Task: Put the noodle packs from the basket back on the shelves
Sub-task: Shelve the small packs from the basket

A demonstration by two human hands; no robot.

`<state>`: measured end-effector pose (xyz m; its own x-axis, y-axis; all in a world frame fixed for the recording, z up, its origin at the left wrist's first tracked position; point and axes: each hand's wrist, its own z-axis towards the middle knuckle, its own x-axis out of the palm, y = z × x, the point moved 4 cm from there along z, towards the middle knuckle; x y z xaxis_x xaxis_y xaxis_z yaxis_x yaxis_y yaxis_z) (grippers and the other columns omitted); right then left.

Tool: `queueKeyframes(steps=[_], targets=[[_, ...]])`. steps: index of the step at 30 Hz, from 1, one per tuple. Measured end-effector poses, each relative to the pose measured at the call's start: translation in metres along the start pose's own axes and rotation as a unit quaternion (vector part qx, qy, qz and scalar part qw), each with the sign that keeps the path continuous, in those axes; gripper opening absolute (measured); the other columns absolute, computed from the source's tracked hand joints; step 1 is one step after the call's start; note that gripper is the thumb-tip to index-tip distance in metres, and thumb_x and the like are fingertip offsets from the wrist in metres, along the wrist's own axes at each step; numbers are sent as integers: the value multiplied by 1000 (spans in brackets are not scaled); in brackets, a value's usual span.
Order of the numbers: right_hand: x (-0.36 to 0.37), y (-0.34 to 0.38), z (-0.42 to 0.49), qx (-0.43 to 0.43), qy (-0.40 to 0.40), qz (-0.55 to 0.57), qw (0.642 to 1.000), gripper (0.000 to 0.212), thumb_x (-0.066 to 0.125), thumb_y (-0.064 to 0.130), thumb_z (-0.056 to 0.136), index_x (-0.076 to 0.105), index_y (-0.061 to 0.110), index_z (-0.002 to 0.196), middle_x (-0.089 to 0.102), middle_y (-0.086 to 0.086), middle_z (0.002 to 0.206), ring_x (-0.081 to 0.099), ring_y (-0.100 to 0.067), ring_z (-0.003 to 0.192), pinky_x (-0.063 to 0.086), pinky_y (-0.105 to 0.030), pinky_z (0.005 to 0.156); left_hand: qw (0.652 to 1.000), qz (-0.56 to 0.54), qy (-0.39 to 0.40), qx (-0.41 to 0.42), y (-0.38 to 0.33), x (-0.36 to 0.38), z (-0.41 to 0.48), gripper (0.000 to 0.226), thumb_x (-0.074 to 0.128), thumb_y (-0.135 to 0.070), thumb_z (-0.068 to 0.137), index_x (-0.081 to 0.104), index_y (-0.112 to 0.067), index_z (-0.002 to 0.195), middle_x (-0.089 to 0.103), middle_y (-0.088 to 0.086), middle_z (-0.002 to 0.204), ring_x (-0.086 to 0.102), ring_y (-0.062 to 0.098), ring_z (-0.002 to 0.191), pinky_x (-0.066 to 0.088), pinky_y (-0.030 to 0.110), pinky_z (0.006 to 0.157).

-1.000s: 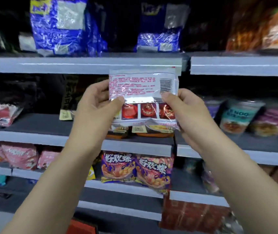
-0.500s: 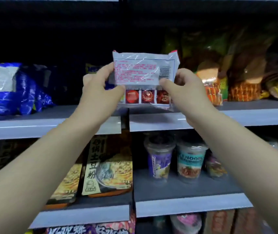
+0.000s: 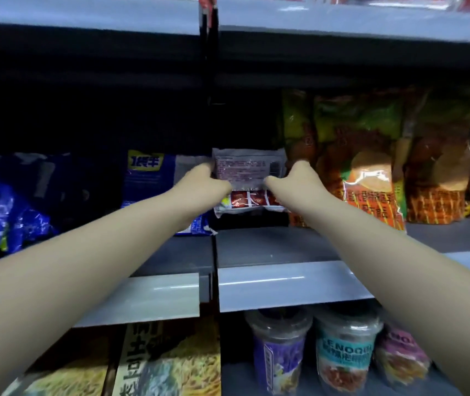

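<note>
My left hand (image 3: 205, 182) and right hand (image 3: 299, 181) each pinch a side of the noodle pack (image 3: 246, 178), thumbs on its printed back. I hold it upright, deep over the grey shelf (image 3: 271, 247), between a blue bag (image 3: 151, 181) on the left and an orange-green bag (image 3: 371, 167) on the right. I cannot tell whether its lower edge touches the shelf. Noodle cups (image 3: 342, 358) stand on the level below.

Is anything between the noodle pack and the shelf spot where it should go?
Nothing visible. The left hand and right hand hold the noodle pack over bare shelf between the blue bag and the orange bag.
</note>
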<state>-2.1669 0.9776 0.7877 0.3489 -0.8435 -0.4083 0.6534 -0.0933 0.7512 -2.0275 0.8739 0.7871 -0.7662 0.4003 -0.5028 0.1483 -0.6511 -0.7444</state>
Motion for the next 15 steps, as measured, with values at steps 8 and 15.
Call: queueKeyframes(steps=[8,15], targets=[[37,-7,8,-47,136,-192,971,35,61,27,88,65,6,116,66,-8,115,61,-24,107,49,-27,87,987,105,121,10,5,30,12,29,59,-20,83,62,-16,111,67,0,94,59,13,82,49,21,67],[38,-10,-5,-23,231,-192,954,45,66,39,82,60,17,121,65,-4,115,61,-19,103,48,-27,91,974,170,151,-17,4,28,8,33,58,-14,83,62,-10,115,66,13,113,61,26,97,42,29,75]])
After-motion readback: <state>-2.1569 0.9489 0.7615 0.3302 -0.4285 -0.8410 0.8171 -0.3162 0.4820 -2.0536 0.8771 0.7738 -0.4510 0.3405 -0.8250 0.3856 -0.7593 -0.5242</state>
